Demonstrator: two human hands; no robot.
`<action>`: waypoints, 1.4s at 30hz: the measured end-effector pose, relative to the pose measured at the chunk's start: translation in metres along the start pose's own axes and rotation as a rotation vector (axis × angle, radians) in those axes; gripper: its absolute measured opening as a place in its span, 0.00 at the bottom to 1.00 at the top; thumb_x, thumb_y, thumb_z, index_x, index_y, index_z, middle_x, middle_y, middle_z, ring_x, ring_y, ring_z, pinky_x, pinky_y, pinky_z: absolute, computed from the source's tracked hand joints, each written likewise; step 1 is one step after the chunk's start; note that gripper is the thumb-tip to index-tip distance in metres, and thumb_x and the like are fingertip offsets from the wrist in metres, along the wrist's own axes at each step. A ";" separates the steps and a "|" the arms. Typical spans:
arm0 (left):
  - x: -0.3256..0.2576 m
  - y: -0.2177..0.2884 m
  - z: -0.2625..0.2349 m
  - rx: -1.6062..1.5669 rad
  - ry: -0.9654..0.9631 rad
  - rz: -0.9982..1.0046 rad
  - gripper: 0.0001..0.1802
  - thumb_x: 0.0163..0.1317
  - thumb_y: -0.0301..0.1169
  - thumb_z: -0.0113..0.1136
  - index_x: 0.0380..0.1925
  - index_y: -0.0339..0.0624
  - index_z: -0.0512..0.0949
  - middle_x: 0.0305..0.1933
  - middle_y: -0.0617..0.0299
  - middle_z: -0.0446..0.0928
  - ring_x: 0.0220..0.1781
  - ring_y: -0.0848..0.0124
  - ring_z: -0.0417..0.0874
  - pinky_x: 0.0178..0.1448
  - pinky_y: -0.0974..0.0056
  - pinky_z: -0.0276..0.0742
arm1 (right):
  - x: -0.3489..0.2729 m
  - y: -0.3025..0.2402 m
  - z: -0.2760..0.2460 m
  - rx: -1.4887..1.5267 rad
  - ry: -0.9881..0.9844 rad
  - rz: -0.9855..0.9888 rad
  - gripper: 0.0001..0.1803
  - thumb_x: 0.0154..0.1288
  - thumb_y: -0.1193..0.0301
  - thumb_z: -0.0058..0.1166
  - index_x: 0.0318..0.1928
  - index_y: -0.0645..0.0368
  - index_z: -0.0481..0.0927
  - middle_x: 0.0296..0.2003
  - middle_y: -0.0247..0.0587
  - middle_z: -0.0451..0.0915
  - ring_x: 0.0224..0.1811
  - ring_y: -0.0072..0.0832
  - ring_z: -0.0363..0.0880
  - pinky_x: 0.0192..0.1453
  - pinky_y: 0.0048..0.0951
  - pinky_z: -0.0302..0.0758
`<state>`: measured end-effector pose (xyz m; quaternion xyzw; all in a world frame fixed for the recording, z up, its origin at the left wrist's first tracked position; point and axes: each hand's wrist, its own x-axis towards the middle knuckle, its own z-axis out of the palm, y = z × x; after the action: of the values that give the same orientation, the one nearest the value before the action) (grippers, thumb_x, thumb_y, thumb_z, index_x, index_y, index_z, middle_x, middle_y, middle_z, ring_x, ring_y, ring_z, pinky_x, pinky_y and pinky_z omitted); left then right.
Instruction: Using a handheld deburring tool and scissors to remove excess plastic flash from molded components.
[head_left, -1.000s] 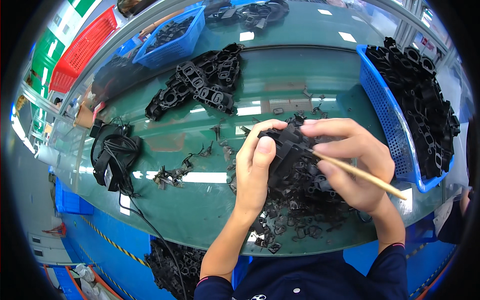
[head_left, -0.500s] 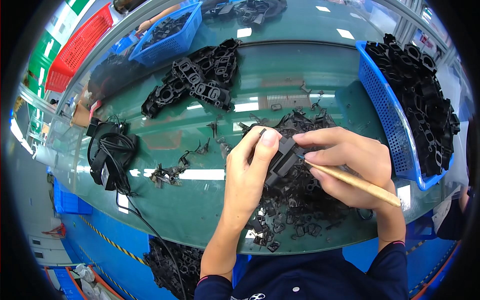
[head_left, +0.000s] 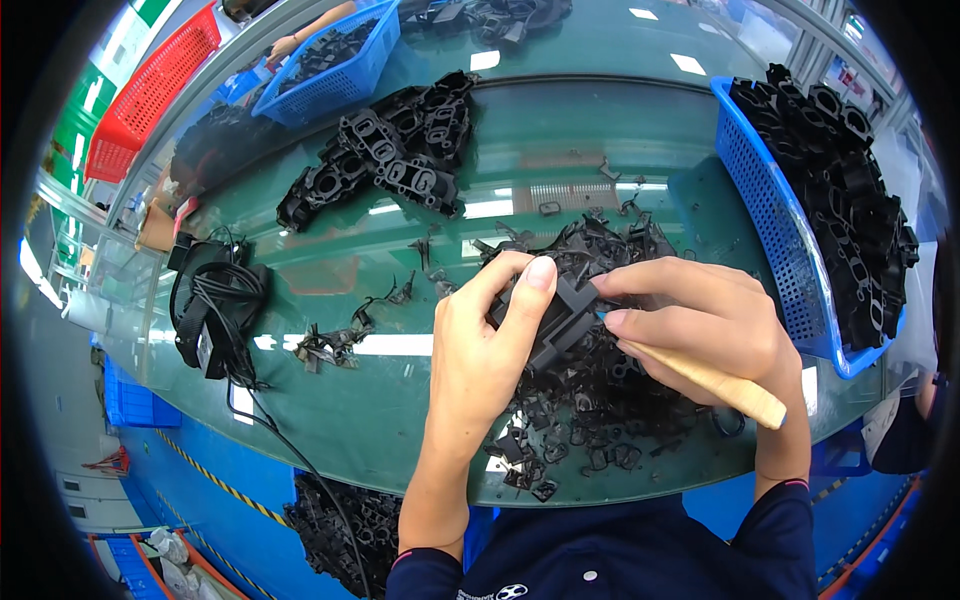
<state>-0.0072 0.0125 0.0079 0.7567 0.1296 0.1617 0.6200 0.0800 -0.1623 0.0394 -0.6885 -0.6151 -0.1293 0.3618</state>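
Note:
A black molded plastic part point(head_left: 562, 325) is gripped by my left hand point(head_left: 490, 345), thumb pressed along its upper side. In my right hand point(head_left: 705, 335) is a tool with a tan wrapped handle point(head_left: 725, 385), held like a pen. A bit of blue shows at the tool's front end, close to the part; its tip is hidden. The right fingertips meet the part's right side. Beneath both hands lies a pile of black plastic scraps point(head_left: 590, 425) on the green table point(head_left: 380, 430).
To the right stands a blue basket point(head_left: 775, 240) full of black molded parts. More molded parts point(head_left: 385, 150) lie stacked at the back left. A black cable bundle point(head_left: 222, 300) rests on the left, its cord running over the table edge. A co-worker's hand point(head_left: 285, 46) shows beyond another blue basket point(head_left: 335, 70).
The tool's handle has swung slightly downward as my right hand turned. My left hand and the part have shifted slightly, and the whole view has moved a little.

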 end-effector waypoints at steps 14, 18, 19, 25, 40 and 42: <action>0.001 0.001 -0.003 -0.062 -0.077 -0.188 0.22 0.64 0.45 0.52 0.22 0.35 0.70 0.16 0.71 0.62 0.22 0.82 0.58 0.24 0.71 0.54 | 0.001 0.010 0.000 0.102 -0.040 0.018 0.12 0.45 0.78 0.62 0.34 0.58 0.79 0.38 0.46 0.80 0.34 0.37 0.82 0.33 0.28 0.78; 0.003 -0.003 -0.005 -0.048 -0.087 -0.074 0.22 0.64 0.45 0.52 0.23 0.36 0.73 0.16 0.71 0.63 0.21 0.82 0.59 0.24 0.72 0.54 | 0.001 0.008 -0.003 0.252 -0.025 0.112 0.10 0.46 0.79 0.63 0.32 0.60 0.80 0.36 0.42 0.80 0.32 0.34 0.81 0.34 0.26 0.78; 0.003 -0.004 -0.004 -0.043 -0.083 -0.065 0.21 0.64 0.45 0.53 0.24 0.36 0.73 0.16 0.71 0.63 0.21 0.83 0.59 0.24 0.72 0.54 | 0.001 0.008 -0.003 0.275 -0.017 0.128 0.08 0.47 0.79 0.62 0.31 0.61 0.80 0.35 0.41 0.80 0.30 0.33 0.80 0.34 0.26 0.78; 0.002 -0.003 -0.002 0.031 -0.028 -0.028 0.20 0.61 0.45 0.56 0.27 0.35 0.76 0.14 0.69 0.64 0.18 0.83 0.59 0.21 0.72 0.53 | 0.001 0.008 -0.002 0.204 -0.039 0.125 0.13 0.42 0.80 0.65 0.32 0.57 0.80 0.37 0.44 0.82 0.34 0.35 0.83 0.34 0.27 0.79; -0.001 0.005 -0.003 -0.061 -0.030 -0.164 0.25 0.63 0.49 0.52 0.27 0.34 0.77 0.16 0.70 0.67 0.18 0.82 0.60 0.20 0.72 0.54 | 0.003 0.010 0.013 -0.176 0.109 -0.175 0.07 0.46 0.77 0.59 0.28 0.64 0.78 0.35 0.49 0.78 0.34 0.38 0.80 0.35 0.32 0.80; -0.001 0.008 -0.003 -0.094 -0.022 -0.228 0.26 0.64 0.50 0.50 0.25 0.35 0.76 0.16 0.69 0.67 0.17 0.82 0.62 0.18 0.72 0.57 | 0.004 0.013 0.018 -0.214 0.130 -0.282 0.07 0.46 0.78 0.59 0.28 0.67 0.77 0.35 0.52 0.78 0.36 0.41 0.80 0.39 0.35 0.81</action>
<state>-0.0091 0.0134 0.0159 0.7091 0.2003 0.0877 0.6704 0.0879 -0.1468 0.0252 -0.6202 -0.6636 -0.2877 0.3037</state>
